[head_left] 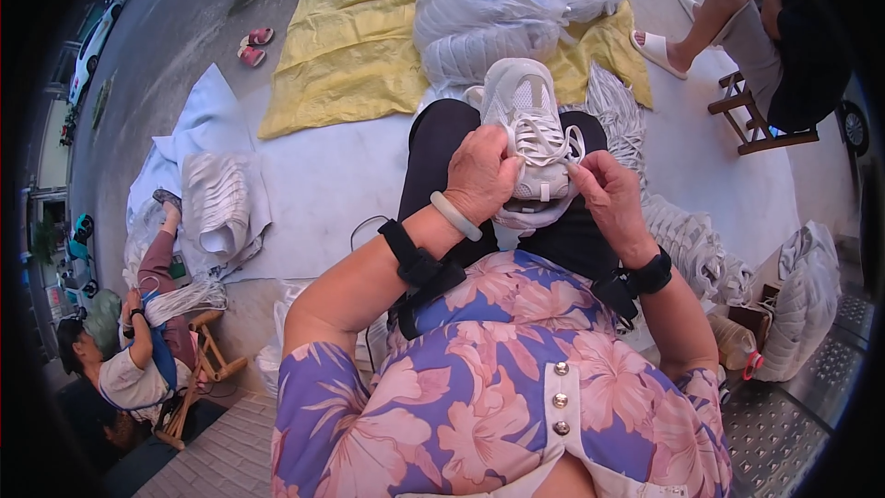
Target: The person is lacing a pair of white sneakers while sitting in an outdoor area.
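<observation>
A pale grey-white sneaker rests on my lap between my thighs, its toe pointing away from me. White shoelaces criss-cross its tongue, and a loop of lace stands up on the right side. My left hand is closed at the left edge of the lacing, thumb and fingers pinching a lace there. On the other side, my right hand pinches the lace near the loop between thumb and index finger. The fingertips of both hands partly cover the pinched laces.
Plastic-wrapped bundles of shoes lie ahead on a yellow sheet. Loose white laces and rows of shoe pieces lie to the right, near a plastic bottle. One person sits at left, another on a wooden stool at right.
</observation>
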Demonstrator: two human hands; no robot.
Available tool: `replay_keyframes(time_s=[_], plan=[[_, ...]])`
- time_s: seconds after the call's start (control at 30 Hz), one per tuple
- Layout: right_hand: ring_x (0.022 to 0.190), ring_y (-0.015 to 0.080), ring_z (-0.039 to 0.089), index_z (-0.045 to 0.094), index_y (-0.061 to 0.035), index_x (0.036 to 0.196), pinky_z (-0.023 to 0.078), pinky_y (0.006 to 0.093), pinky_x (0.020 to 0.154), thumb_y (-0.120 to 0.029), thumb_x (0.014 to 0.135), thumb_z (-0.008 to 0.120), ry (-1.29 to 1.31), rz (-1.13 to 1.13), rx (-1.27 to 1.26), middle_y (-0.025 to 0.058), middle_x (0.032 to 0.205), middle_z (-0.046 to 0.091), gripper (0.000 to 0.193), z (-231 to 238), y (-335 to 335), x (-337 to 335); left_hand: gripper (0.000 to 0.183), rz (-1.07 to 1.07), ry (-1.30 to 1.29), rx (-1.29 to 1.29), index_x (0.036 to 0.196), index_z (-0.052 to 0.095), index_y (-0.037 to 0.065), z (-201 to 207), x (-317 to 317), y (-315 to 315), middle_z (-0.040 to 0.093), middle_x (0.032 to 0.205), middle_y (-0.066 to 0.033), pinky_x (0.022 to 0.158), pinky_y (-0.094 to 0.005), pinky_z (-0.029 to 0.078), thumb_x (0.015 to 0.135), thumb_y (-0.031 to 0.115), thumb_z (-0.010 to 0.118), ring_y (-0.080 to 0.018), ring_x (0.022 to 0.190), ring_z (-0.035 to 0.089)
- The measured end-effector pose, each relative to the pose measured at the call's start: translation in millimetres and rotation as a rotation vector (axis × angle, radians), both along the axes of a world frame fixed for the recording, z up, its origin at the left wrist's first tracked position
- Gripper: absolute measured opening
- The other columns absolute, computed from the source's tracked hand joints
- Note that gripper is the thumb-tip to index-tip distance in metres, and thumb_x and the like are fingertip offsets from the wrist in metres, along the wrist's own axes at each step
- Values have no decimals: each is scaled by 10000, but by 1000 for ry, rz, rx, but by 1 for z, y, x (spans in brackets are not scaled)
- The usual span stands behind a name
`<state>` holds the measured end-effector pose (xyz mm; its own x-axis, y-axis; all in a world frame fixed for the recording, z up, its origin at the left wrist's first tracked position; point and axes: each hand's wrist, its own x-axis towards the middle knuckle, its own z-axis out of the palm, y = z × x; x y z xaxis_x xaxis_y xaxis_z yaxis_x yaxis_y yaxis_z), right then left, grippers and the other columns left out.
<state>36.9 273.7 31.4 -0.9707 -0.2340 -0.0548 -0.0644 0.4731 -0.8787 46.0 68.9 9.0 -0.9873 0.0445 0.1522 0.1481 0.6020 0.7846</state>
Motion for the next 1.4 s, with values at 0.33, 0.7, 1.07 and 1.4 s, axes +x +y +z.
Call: replay_keyframes(time_s=[0.33, 0.7, 1.07, 1.4], plan=[[631, 295, 587, 610, -66, 780, 457, 373, 559, -99, 717, 632, 493, 308, 197, 88, 708, 568, 74, 4, -38, 1, 434, -111, 283, -170, 997, 529, 1, 14, 26, -11, 559, 893, -160, 695, -384, 472, 638, 148, 723, -332, 797, 570], [632, 283, 566, 555, -69, 721, 441, 397, 558, -121, 724, 602, 577, 321, 377, 91, 691, 534, 70, -6, -55, -7, 202, -89, 256, -19, 917, 562, 26, 5, 22, -7, 560, 756, -139, 621, -383, 481, 724, 79, 584, -317, 702, 574], [632, 284, 555, 570, -63, 746, 415, 393, 564, -120, 748, 622, 364, 377, 354, 89, 686, 530, 78, 9, 41, 13, 238, -133, 265, -79, 946, 587, 26, 11, 24, -6, 572, 759, -128, 623, -373, 479, 712, 70, 602, -309, 699, 571], [555, 233, 563, 571, -38, 864, 443, 319, 513, -151, 747, 656, 143, 79, 52, 103, 662, 559, 184, -5, 15, 5, 90, -265, 446, -321, 775, 619, 71, 37, 2, 32, 577, 826, -52, 679, -364, 387, 694, 105, 638, -248, 770, 532]])
